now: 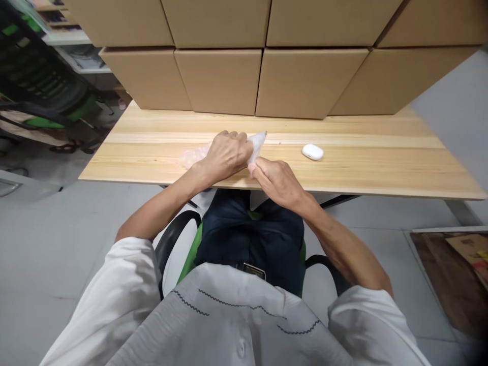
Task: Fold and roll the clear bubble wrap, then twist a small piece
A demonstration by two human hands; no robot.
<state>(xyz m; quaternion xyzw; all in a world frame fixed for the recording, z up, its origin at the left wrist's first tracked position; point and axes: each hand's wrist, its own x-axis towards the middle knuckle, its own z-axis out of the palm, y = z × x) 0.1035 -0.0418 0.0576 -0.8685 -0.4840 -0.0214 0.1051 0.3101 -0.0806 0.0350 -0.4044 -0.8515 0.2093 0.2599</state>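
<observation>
Off the left edge of the tabletop stands a black mesh chair with green trim beside a shelf holding papers, both well apart from the person. A crumpled piece of clear plastic wrap lies on the wood near the front edge, left of centre, and runs under the left hand. That hand is curled shut, knuckles up, gripping a white wrapped bundle whose pointed end sticks out past the fingers toward the right and slightly up. The bundle sits just above the tabletop near its front edge, about midway along it. The right hand meets it from below and to the right, fingers pressed together and thumb tip pinching the lower end of the same bundle, so the two hands touch there. Further right on the wood, well apart from the hands, lies a small white earbud case. Along the back edge, a row of plain cardboard boxes stands stacked two high. Off the right front corner, a brown mat lies on the grey floor.
</observation>
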